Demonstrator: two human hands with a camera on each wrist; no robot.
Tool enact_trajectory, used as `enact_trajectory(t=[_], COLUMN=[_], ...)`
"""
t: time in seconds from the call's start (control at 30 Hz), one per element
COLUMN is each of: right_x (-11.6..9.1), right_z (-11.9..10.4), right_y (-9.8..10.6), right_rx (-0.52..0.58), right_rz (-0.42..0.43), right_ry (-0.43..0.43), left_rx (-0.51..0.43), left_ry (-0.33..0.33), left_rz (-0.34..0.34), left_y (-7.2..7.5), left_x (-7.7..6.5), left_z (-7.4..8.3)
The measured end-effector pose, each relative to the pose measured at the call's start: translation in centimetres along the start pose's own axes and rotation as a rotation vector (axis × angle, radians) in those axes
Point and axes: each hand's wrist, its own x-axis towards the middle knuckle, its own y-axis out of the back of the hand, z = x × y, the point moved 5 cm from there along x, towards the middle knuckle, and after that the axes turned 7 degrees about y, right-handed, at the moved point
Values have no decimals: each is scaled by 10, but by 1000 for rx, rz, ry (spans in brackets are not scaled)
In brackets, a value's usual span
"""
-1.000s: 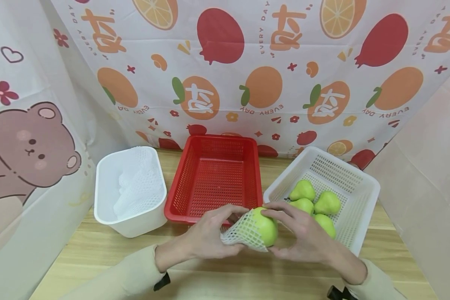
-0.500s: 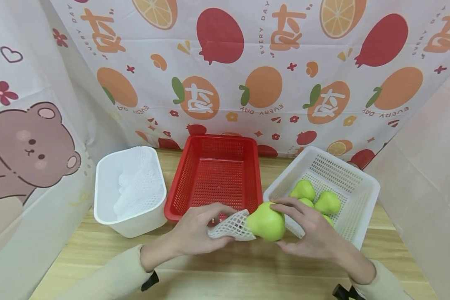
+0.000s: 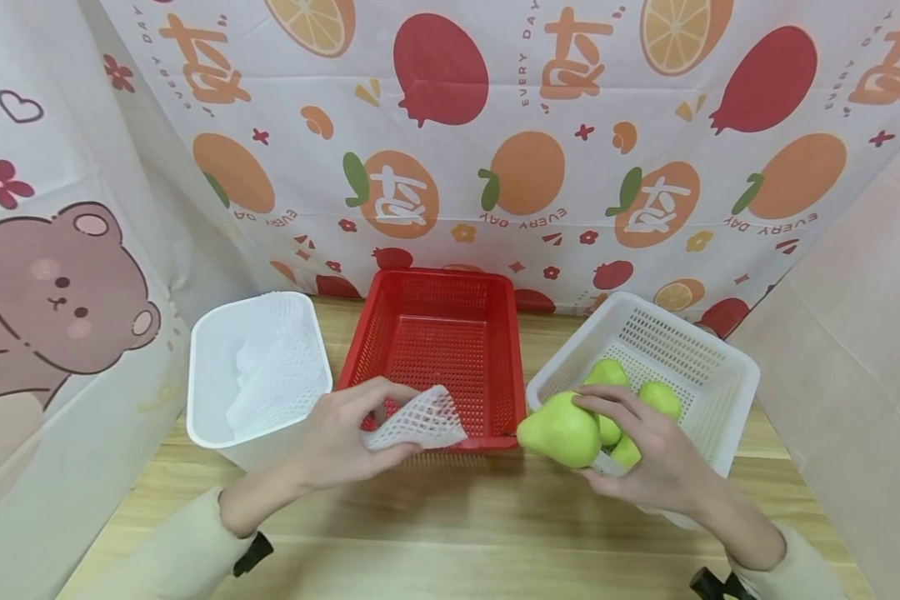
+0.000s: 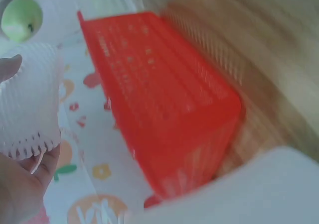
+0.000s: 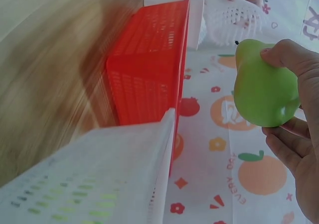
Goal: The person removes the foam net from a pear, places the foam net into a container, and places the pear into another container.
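My left hand (image 3: pixel 345 433) grips a white foam net sleeve (image 3: pixel 422 419) above the front edge of the red basket (image 3: pixel 450 358). In the left wrist view the sleeve (image 4: pixel 32 99) looks hollow, with the thumb and fingers around it. To the right, my right hand (image 3: pixel 648 450) holds a green pear (image 3: pixel 566 429) between thumb and fingers, its narrow end pointing left. The pear (image 5: pixel 266 84) is bare in the right wrist view, with a short dark stem. Behind it, several green pears (image 3: pixel 660 400) lie in the white basket (image 3: pixel 720 358), partly hidden by the right hand.
A white bin (image 3: pixel 202 375) with several foam net sleeves (image 3: pixel 277 375) stands at the left. All the containers stand on a wooden table (image 3: pixel 450 533). A fruit-print cloth (image 3: pixel 465 192) hangs close behind them.
The foam net sleeve has come off the pear. My left hand has moved left with the sleeve, while my right hand has moved right with the pear.
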Motion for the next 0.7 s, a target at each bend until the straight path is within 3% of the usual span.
enact_trajectory(t=[0.13,0.37,0.5,0.7], right_x=[-4,-13,-18,-26], right_z=[6,15,19,26], right_y=[4,11,15,23], right_rx=[-8,-5,2,-17], right_rz=[-4,-12,-8,-9], right_ry=[-12,-51,-62,-91], left_rx=[75,141,168,231], left_ry=[27,231,235,211], left_rz=[20,-28,-6,84], left_y=[17,39,53,78], left_x=[1,0,-1,-4], left_z=[-11,-38,-43,-49])
